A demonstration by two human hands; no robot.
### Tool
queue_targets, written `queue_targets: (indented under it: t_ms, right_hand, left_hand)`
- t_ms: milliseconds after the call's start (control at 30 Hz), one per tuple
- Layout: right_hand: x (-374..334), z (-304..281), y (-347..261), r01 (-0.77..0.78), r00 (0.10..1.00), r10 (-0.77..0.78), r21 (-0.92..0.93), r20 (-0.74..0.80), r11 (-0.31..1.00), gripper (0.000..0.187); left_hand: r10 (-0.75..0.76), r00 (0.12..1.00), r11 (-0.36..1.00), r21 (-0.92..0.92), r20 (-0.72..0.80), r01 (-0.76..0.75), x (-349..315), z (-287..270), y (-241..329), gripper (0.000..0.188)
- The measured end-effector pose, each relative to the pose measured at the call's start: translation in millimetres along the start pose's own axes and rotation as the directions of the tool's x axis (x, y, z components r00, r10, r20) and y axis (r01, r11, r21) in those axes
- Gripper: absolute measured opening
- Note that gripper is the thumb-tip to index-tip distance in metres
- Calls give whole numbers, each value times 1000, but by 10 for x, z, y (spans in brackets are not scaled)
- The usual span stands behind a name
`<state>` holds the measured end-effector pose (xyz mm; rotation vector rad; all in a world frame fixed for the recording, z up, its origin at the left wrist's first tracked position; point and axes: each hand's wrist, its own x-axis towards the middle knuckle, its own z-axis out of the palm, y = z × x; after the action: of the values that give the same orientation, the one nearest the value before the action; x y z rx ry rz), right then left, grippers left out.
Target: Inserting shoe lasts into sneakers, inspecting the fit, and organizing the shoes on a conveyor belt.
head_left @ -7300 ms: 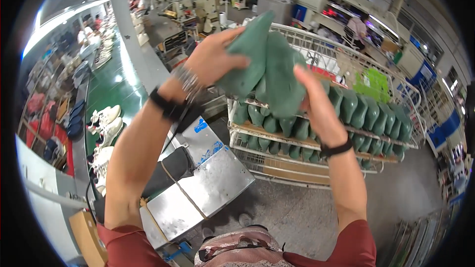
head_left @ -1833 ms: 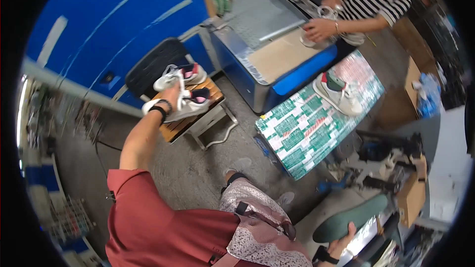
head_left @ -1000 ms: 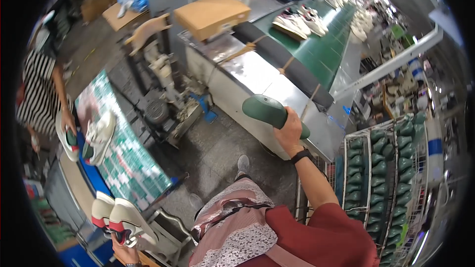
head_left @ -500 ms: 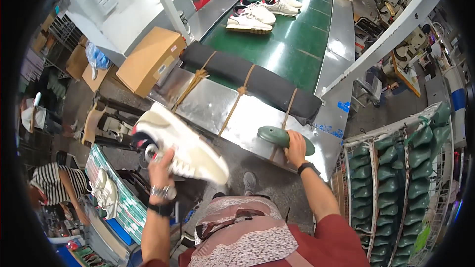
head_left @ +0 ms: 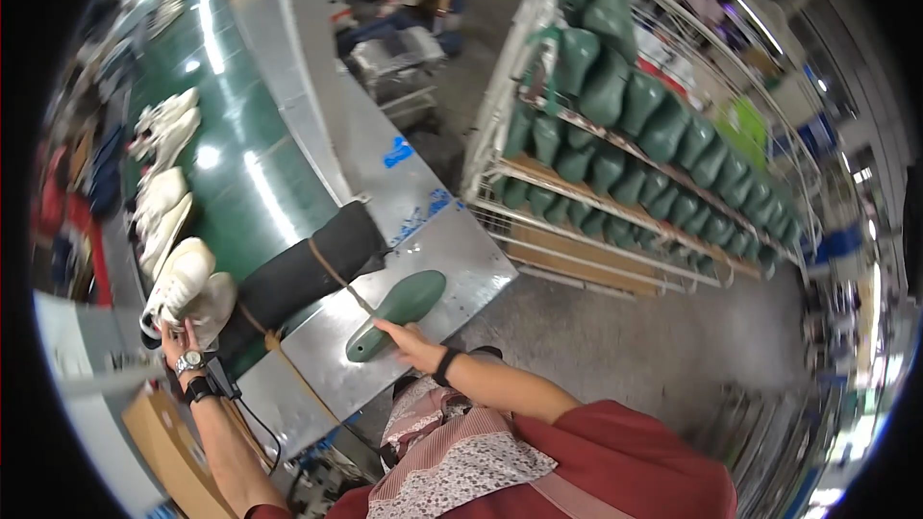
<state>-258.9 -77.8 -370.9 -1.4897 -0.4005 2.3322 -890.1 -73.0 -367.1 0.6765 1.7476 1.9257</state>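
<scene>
My left hand (head_left: 178,344) is at the belt's near left end, its fingers closed on the near end of a cream sneaker (head_left: 185,269). A second pale sneaker (head_left: 215,308) lies right against that one. On the bare metal end of the table rests a green shoe last (head_left: 411,298), lying at a slant with a small hole at its near end. My right hand (head_left: 415,346) grips the last's near side; the undersides of its fingers are hidden.
A black roller (head_left: 308,255) tied with cords crosses the end of the green belt (head_left: 260,173). More pale sneakers (head_left: 159,202) line the belt's left side. At right stands a white wire rack (head_left: 500,173) of green lasts. A white post (head_left: 312,58) rises beside the belt.
The view has swung to the right. My left hand has carried the sneaker from above the floor to the belt's end. My right hand stays on the shoe last.
</scene>
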Motion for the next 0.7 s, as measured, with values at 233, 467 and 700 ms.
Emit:
queue_targets:
  t_ms: [233, 467, 700]
  right_hand:
    - [636, -259, 75, 243, 803, -126, 126, -583, 962, 42]
    - [-489, -479, -5, 367, 918, -326, 169, -226, 915, 59]
    - [-2116, -1092, -12, 493, 869, -439, 457, -227, 740, 85]
  left_hand:
    - [-409, 737, 879, 448, 538, 162, -2115, 2845, -715, 40]
    - [-615, 117, 783, 621, 780, -19, -3659, 3283, -276, 65]
    - [-501, -538, 776, 627, 678, 66, -3921, 4008, 620, 58]
